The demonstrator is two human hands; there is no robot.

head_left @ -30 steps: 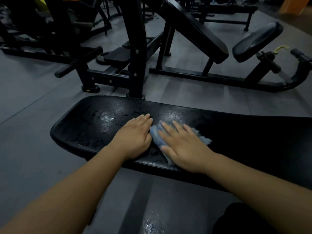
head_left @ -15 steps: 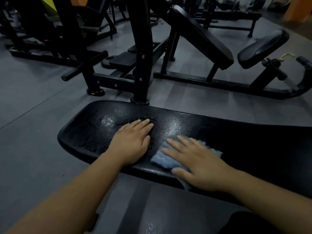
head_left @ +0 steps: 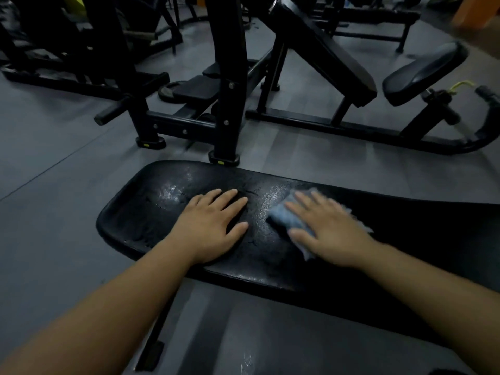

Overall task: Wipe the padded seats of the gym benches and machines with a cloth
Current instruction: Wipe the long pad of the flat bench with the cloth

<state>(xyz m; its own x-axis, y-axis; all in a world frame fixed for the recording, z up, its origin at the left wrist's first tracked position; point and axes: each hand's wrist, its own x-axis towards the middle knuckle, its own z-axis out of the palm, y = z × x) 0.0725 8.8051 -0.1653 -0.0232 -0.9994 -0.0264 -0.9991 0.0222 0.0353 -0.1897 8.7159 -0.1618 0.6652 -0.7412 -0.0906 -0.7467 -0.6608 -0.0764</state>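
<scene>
We see a long black padded bench seat (head_left: 270,266) with a worn, wet-looking surface above the grey rubber floor (head_left: 48,212); our left hand (head_left: 213,228) rests flat on it, fingers straight; just beside it our right hand (head_left: 327,231) presses, fingers spread, a crumpled light-blue cloth (head_left: 281,216), somewhat blurred.
</scene>
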